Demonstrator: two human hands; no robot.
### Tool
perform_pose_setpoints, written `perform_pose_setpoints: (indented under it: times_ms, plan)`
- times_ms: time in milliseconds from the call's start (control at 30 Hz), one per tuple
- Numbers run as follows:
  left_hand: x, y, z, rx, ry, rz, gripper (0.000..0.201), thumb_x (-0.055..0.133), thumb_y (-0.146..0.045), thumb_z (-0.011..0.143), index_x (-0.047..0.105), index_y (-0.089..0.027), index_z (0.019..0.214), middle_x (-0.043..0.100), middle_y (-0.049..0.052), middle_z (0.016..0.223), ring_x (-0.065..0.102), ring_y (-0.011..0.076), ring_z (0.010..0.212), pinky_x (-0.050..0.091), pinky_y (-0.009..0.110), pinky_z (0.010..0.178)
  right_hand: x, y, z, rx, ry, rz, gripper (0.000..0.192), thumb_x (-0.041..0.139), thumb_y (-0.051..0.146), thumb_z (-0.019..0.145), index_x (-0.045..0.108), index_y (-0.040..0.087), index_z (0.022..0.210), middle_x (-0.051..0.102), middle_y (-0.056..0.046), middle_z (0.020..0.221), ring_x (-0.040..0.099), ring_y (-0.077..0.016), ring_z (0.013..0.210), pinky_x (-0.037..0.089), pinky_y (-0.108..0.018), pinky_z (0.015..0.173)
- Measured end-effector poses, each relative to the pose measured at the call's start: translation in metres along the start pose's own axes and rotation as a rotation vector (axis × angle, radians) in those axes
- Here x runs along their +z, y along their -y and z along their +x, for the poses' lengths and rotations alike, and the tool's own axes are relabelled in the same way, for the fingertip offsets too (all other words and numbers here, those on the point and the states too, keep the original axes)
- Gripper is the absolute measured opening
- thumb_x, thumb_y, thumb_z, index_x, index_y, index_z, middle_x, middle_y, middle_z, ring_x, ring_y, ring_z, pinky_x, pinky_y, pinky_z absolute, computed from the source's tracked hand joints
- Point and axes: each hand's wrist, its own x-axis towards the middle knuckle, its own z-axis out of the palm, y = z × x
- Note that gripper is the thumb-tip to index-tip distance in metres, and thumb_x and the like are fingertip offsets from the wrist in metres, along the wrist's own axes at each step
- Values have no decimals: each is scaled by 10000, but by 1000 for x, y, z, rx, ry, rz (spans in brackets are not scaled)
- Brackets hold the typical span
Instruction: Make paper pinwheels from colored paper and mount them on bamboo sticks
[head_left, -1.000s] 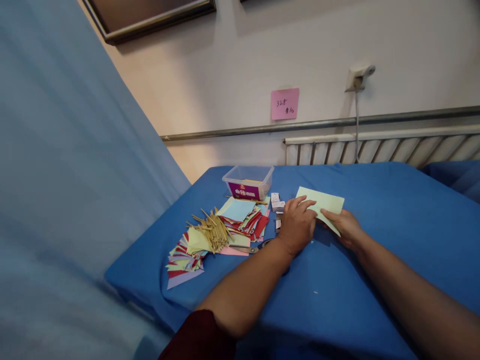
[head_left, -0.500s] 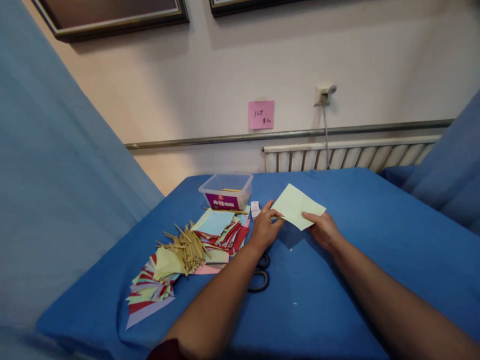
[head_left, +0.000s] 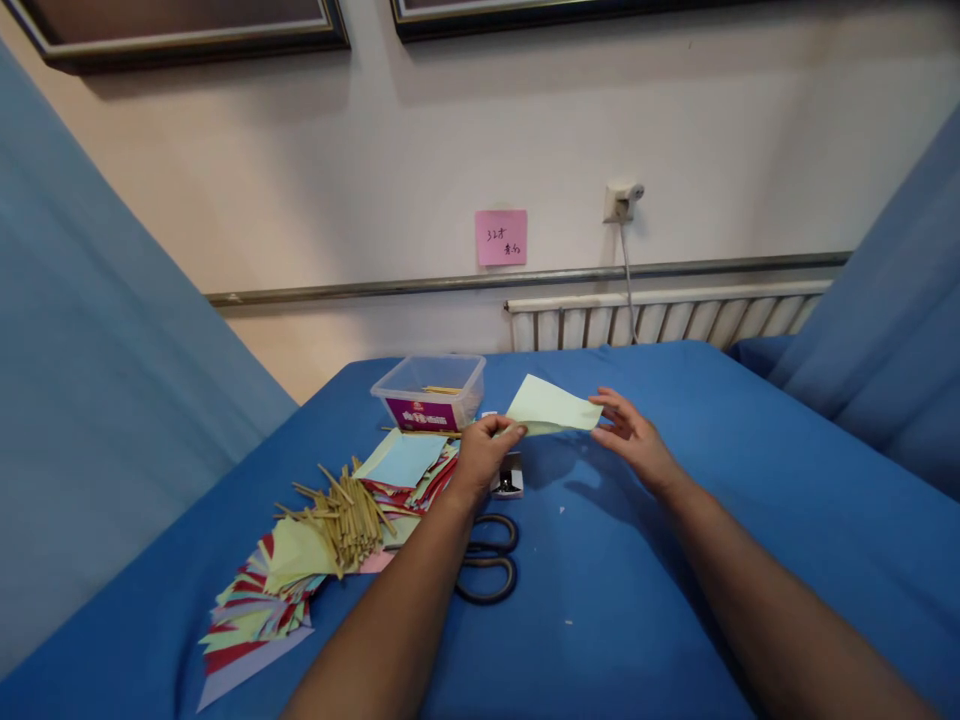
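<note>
A pale green square of paper point(head_left: 551, 405) is held up over the blue cloth, seen at a low slant, its near edge bent. My left hand point(head_left: 480, 455) is closed on its left corner, thumb on top. My right hand point(head_left: 634, 440) is at the right corner, fingertips and thumb apart around the paper's edge and seeming to touch it. Black-handled scissors point(head_left: 487, 578) lie below my left wrist, their blades hidden by my forearm. Behind the left hand is a small white box point(head_left: 510, 480) with something dark in it.
A clear plastic tub point(head_left: 435, 400) with sticks inside stands at the back. Left of my forearm are stacked coloured papers point(head_left: 405, 462), a heap of thin sticks point(head_left: 349, 525) and fanned coloured papers point(head_left: 255, 610). Blue curtains point(head_left: 90, 350) hang at both sides.
The paper has tilted from facing me to a flatter slant. My left hand now grips its left corner. My right hand has released its thumb pinch and spread its fingers. The view has shifted right.
</note>
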Motion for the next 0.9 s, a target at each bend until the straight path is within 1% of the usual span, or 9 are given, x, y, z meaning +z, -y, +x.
perform_pose_setpoints:
  times_ms: [100,200,300,367,433,500,633,767,900]
  plan:
    - [1,-2,-1,-19,55,31,347,791,-425,568,645,-143,707,588,-18,619,525,110,533,410,229,512,-2,-8,2,-11,81,-153,339,812,316,634,728,256,956,503,-76,1372,532,-249,1184,438,-386,972]
    - [0,-4,-2,-24,93,49,343,779,-435,592,652,-138,710,592,-10,628,520,106,534,415,229,522,-4,-13,4,-25,147,-180,229,803,308,639,744,241,850,617,-69,1194,582,-228,1087,445,-373,944]
    - [-5,-6,0,13,94,82,336,772,-441,606,660,-138,698,612,5,666,530,108,572,424,225,546,-5,-13,5,-29,119,-177,124,783,320,658,725,217,691,667,-47,1025,610,-200,974,446,-347,916]
    - [-8,-7,2,30,72,128,336,769,-449,606,659,-140,678,611,12,657,526,115,575,418,225,536,-4,-11,5,20,90,-137,172,769,350,672,693,200,635,684,-44,1008,620,-183,916,454,-323,878]
    - [-9,-7,2,46,32,192,338,765,-457,605,657,-141,656,605,15,627,519,121,563,402,227,518,-3,-10,4,73,61,-91,219,770,378,663,667,189,625,697,-50,1039,626,-176,878,467,-302,819]
    - [-8,-8,2,69,1,242,331,759,-458,609,658,-145,641,604,15,605,516,125,556,389,229,512,-2,-10,5,91,34,-73,251,775,400,645,645,187,616,710,-48,1026,625,-171,830,475,-286,755]
    - [-5,-12,0,126,-27,314,295,751,-430,628,643,-156,604,579,-5,557,486,112,526,367,228,515,-3,-15,6,37,-12,-160,234,759,404,661,640,204,629,719,-15,858,594,-150,699,459,-263,656]
    - [-2,-14,-3,173,-65,350,286,733,-423,657,627,-167,591,572,-13,548,486,116,529,357,232,517,-4,-16,7,-25,-73,-310,195,738,373,692,640,207,659,682,2,726,572,-149,654,434,-266,634]
    - [-1,-11,-3,197,-98,337,284,727,-416,669,601,-173,594,555,-22,549,474,111,528,357,232,517,2,-10,6,-29,-137,-281,225,759,351,671,584,210,672,630,19,644,561,-146,610,427,-266,599]
